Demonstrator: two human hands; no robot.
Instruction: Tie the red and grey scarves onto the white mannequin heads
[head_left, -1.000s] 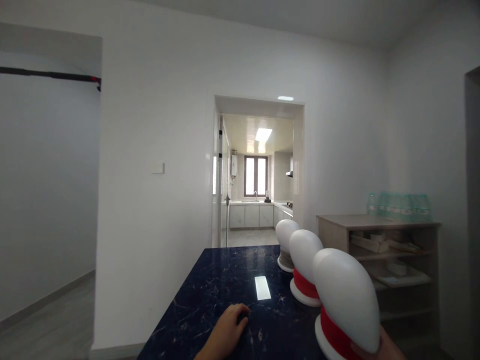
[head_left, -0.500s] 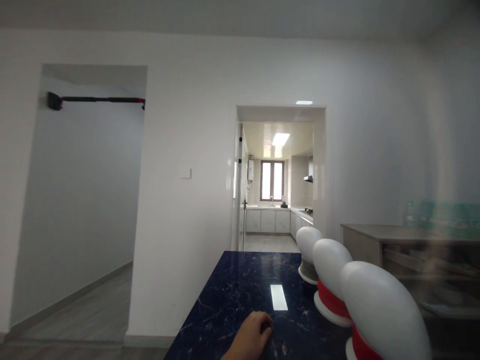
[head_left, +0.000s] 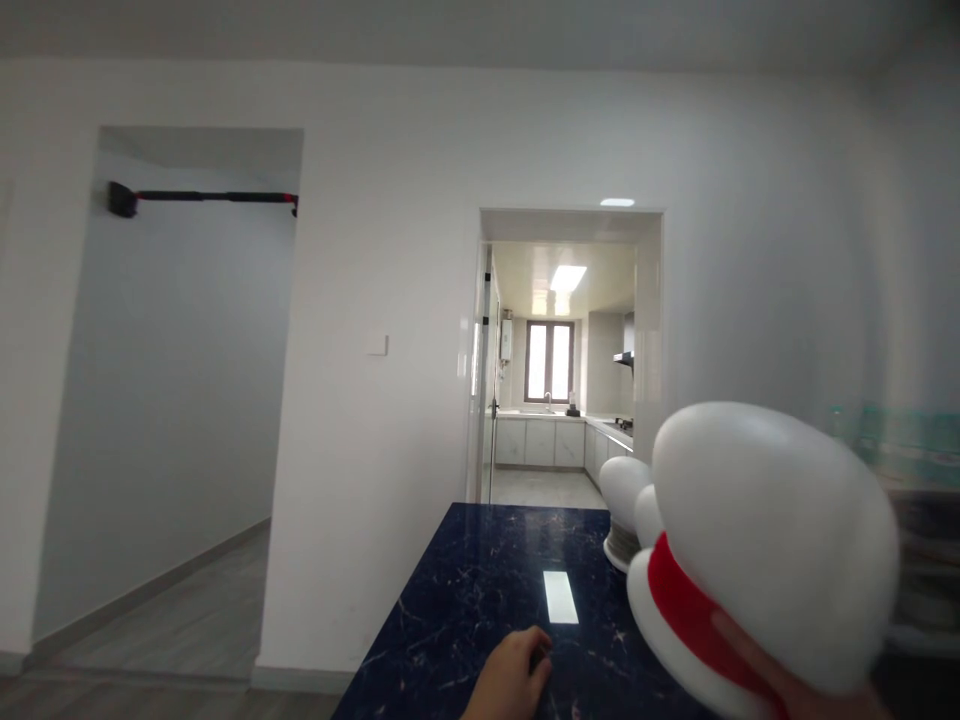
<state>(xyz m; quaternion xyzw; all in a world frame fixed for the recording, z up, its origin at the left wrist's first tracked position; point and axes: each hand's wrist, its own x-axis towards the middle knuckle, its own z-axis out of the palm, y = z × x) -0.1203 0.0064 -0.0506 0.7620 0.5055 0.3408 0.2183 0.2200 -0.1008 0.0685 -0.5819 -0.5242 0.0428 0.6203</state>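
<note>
Your right hand (head_left: 799,690) is at the lower right of the picture, gripping the big white form (head_left: 772,540) around its red band (head_left: 679,595). The big white form is tipped, with its round base (head_left: 649,620) toward the lower left. Behind it you can see a gray-necked form (head_left: 625,487) and a bit of another white form (head_left: 648,516). Your left hand (head_left: 510,675) is loose and softly curled at the bottom middle, over the shiny dark blue table (head_left: 420,620).
</note>
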